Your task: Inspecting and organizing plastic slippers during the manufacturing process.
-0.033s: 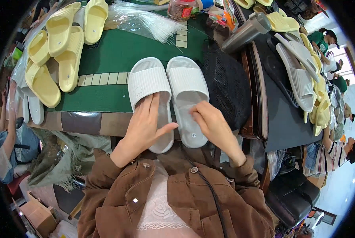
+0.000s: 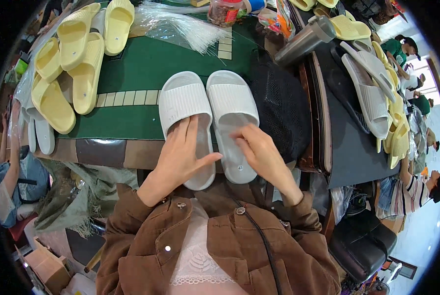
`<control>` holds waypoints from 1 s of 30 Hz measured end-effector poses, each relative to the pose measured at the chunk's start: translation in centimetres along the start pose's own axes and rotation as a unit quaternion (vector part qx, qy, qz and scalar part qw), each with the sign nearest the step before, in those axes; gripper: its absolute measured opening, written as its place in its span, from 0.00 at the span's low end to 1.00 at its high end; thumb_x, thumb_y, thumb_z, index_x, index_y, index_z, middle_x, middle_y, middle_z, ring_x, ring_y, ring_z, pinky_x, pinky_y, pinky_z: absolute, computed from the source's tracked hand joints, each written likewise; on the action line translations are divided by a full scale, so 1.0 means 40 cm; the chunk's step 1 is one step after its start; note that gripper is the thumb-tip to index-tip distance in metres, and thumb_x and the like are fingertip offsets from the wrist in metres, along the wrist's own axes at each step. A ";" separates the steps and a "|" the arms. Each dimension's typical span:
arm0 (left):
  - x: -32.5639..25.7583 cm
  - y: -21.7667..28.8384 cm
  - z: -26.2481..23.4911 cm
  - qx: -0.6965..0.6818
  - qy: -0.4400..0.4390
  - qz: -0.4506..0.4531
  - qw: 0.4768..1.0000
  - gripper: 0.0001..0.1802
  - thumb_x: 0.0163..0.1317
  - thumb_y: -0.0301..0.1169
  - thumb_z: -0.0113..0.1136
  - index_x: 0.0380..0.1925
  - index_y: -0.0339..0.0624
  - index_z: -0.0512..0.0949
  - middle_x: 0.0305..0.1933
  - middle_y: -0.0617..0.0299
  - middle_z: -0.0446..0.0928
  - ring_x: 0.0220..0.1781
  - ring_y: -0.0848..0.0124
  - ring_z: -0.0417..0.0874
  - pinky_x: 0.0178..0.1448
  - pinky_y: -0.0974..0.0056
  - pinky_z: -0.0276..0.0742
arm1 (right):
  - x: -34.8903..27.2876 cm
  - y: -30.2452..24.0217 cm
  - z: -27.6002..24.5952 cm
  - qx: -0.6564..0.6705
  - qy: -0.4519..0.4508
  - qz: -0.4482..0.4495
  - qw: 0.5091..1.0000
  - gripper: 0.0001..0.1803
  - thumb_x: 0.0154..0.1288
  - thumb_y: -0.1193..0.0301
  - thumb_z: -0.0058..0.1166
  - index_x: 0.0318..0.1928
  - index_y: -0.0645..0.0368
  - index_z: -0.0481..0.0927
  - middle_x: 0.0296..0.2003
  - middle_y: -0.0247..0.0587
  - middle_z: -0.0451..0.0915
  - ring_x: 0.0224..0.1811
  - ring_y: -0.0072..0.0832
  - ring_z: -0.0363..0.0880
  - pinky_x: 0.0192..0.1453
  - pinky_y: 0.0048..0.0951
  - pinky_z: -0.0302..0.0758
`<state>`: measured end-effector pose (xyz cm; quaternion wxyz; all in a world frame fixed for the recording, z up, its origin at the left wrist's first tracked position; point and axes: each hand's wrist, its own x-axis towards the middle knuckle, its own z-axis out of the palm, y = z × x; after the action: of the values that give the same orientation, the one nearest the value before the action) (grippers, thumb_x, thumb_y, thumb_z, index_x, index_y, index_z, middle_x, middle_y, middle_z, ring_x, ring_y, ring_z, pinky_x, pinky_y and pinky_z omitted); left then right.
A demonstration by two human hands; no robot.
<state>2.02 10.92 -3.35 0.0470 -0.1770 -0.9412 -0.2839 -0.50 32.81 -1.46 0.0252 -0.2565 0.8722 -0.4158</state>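
Two white slide slippers lie side by side, toes away from me, on the green table top (image 2: 131, 123). My left hand (image 2: 180, 155) lies flat on the heel half of the left slipper (image 2: 183, 98), fingers straight and thumb spread toward the other slipper. My right hand (image 2: 262, 155) rests on the footbed of the right slipper (image 2: 230, 101), its fingertips bent down and touching the insole. A small round sticker (image 2: 240, 167) shows at that slipper's heel. Neither hand grips anything.
Several pale yellow slippers (image 2: 72, 64) are piled at the table's left. A black mesh item (image 2: 279, 103) sits just right of the white pair, with a steel flask (image 2: 303, 42) behind it. Clear plastic bags (image 2: 180, 27) lie at the back. More slippers (image 2: 372, 93) and other people are at right.
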 end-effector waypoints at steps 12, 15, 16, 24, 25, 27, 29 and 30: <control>0.082 0.004 0.036 -0.005 -0.004 -0.038 0.999 0.52 0.46 0.54 0.67 0.59 0.23 0.58 0.56 0.33 0.64 0.57 0.40 0.68 0.60 0.49 0.67 | 0.141 0.055 0.091 0.047 -0.034 0.111 0.992 0.18 0.64 0.70 0.36 0.37 0.73 0.75 0.35 0.67 0.76 0.41 0.57 0.75 0.46 0.45 0.69; 0.111 0.007 0.043 -0.004 -0.009 -0.075 0.997 0.45 0.49 0.50 0.65 0.55 0.23 0.62 0.53 0.31 0.67 0.55 0.40 0.71 0.56 0.48 0.71 | 0.155 0.023 0.084 0.031 -0.059 0.135 0.989 0.19 0.63 0.69 0.35 0.36 0.75 0.74 0.36 0.68 0.76 0.40 0.54 0.77 0.45 0.44 0.69; 0.126 0.010 0.036 -0.023 -0.050 -0.123 0.991 0.42 0.50 0.49 0.64 0.53 0.23 0.63 0.52 0.30 0.69 0.53 0.40 0.73 0.53 0.48 0.73 | 0.152 0.050 0.102 0.029 -0.033 0.126 0.991 0.19 0.63 0.68 0.35 0.36 0.75 0.74 0.36 0.69 0.77 0.40 0.53 0.77 0.45 0.44 0.69; 0.135 0.006 0.041 -0.028 -0.082 -0.173 0.981 0.37 0.52 0.48 0.61 0.47 0.21 0.68 0.45 0.31 0.73 0.45 0.41 0.78 0.48 0.48 0.77 | 0.154 0.031 0.097 0.023 -0.069 0.193 0.978 0.19 0.63 0.69 0.36 0.35 0.75 0.75 0.35 0.67 0.77 0.40 0.53 0.77 0.46 0.43 0.69; 0.135 0.009 0.037 -0.029 -0.082 -0.173 0.981 0.37 0.52 0.48 0.61 0.47 0.21 0.68 0.45 0.31 0.73 0.45 0.41 0.78 0.48 0.48 0.77 | 0.153 0.035 0.100 0.014 -0.057 0.187 0.981 0.19 0.63 0.69 0.36 0.36 0.75 0.76 0.35 0.66 0.78 0.40 0.52 0.77 0.46 0.42 0.69; 0.134 0.012 0.029 -0.057 -0.084 -0.169 0.980 0.38 0.50 0.49 0.62 0.46 0.21 0.68 0.45 0.31 0.73 0.45 0.41 0.78 0.48 0.49 0.77 | 0.152 0.037 0.100 0.012 -0.054 0.181 0.982 0.19 0.62 0.69 0.36 0.36 0.75 0.76 0.35 0.66 0.78 0.40 0.53 0.77 0.46 0.42 0.69; 0.125 0.005 0.031 -0.038 -0.063 -0.132 0.988 0.39 0.49 0.50 0.63 0.47 0.21 0.68 0.45 0.32 0.73 0.45 0.42 0.78 0.48 0.49 0.76 | 0.153 0.040 0.101 0.011 -0.051 0.177 0.983 0.19 0.62 0.69 0.36 0.37 0.75 0.76 0.35 0.66 0.78 0.40 0.53 0.77 0.47 0.42 0.69; 0.115 0.005 0.032 -0.018 -0.043 -0.097 0.994 0.40 0.48 0.51 0.64 0.47 0.21 0.68 0.45 0.32 0.74 0.45 0.42 0.78 0.49 0.49 0.76 | 0.152 0.039 0.103 0.012 -0.042 0.162 0.986 0.19 0.62 0.69 0.36 0.37 0.75 0.76 0.36 0.66 0.78 0.40 0.53 0.77 0.47 0.42 0.69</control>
<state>-2.18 13.20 -3.45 -0.0246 -0.0973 -0.9500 -0.2957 -5.37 27.84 -4.29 0.1318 -0.1292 0.8954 -0.4051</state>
